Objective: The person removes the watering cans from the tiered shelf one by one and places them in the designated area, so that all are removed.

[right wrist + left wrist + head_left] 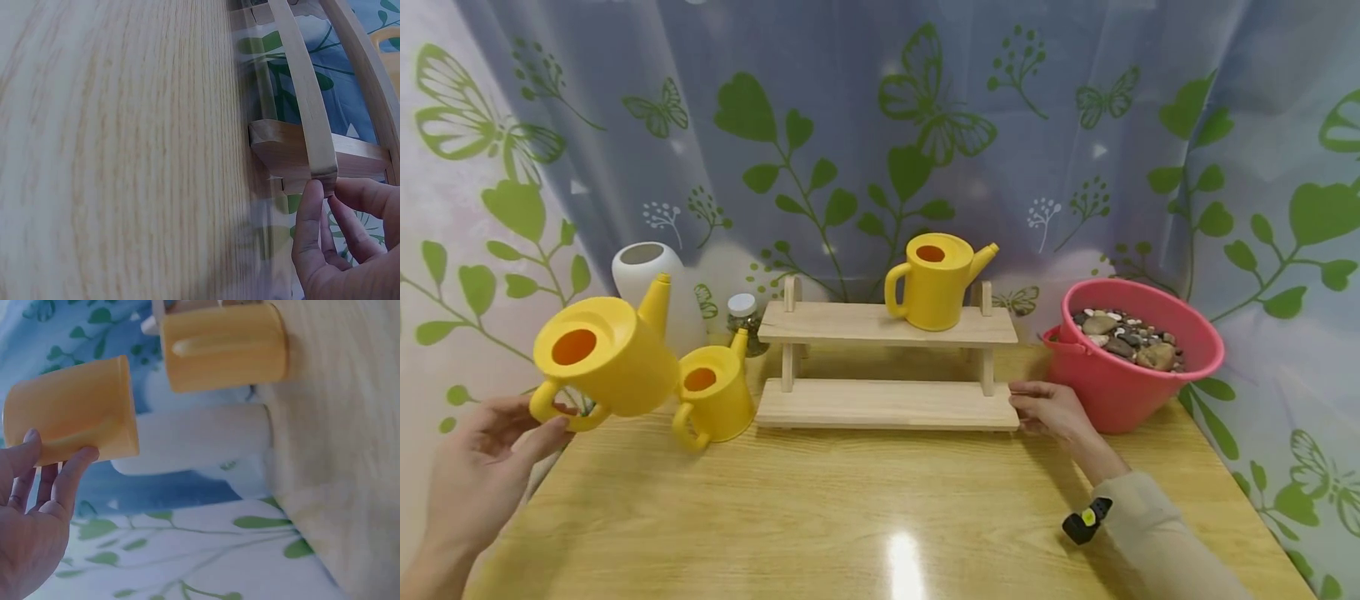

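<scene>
One yellow watering can (617, 358), tilted, orange inside

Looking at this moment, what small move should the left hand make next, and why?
Probably carry the raised watering can rightward, toward the upper board. The left hand holds it by its handle, another can stands on that board's right half, its left half is bare, and the right hand pinches the lower board's end.

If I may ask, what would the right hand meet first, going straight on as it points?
The right hand would meet the lower wooden shelf first; its fingers pinch that shelf's end.
</scene>
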`<state>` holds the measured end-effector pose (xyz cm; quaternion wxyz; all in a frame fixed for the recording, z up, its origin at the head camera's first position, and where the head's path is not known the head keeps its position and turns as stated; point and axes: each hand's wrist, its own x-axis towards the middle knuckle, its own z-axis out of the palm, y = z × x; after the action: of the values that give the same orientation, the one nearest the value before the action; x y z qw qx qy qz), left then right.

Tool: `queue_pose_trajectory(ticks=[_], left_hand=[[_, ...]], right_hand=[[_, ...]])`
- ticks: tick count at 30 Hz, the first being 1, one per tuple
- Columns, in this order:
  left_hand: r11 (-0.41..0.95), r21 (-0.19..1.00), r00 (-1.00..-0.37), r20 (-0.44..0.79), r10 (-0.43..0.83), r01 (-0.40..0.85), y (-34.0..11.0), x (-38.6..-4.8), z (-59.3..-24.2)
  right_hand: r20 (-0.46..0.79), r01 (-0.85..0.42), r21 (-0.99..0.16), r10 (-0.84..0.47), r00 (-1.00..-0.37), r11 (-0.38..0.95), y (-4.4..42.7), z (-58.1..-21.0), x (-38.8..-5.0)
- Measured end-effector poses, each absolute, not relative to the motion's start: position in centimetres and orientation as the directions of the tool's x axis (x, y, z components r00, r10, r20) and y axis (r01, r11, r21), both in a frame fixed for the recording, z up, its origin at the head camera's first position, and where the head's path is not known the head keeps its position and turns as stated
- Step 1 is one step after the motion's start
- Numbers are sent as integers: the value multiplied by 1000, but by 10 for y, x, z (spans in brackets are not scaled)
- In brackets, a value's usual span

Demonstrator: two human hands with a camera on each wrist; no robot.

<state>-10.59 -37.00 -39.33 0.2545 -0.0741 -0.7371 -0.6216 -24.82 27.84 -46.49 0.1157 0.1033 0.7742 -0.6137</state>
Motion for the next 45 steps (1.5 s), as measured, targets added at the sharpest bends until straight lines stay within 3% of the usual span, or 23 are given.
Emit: queue_pose_trajectory(ticks=[11, 17, 23, 35, 42, 45], left_hand=[[222, 944, -889, 311, -336, 246, -407, -108, -437], [90, 984, -929, 174, -326, 152, -414, -107, -461], [88, 994, -937, 94, -337, 68, -415, -107, -476], [168, 985, -948, 74, -309, 22, -420, -106, -485], [436, 900, -908, 175, -380, -8, -422, -111, -464], [475, 880, -864, 250, -438, 14, -416, -115, -443]], right_hand=[[-299, 295, -932, 13, -954, 209, 277, -467, -246], [-294, 292, -936, 20, -956, 195, 278, -467, -248], [-302, 301, -934, 25, -953, 193, 278, -468, -250], [-306, 303, -933, 15, -952, 196, 278, -467, -249], [-302, 298, -931, 12, -953, 210, 278, -466, -249], [-300, 294, -930, 7, -954, 220, 279, -467, -248]])
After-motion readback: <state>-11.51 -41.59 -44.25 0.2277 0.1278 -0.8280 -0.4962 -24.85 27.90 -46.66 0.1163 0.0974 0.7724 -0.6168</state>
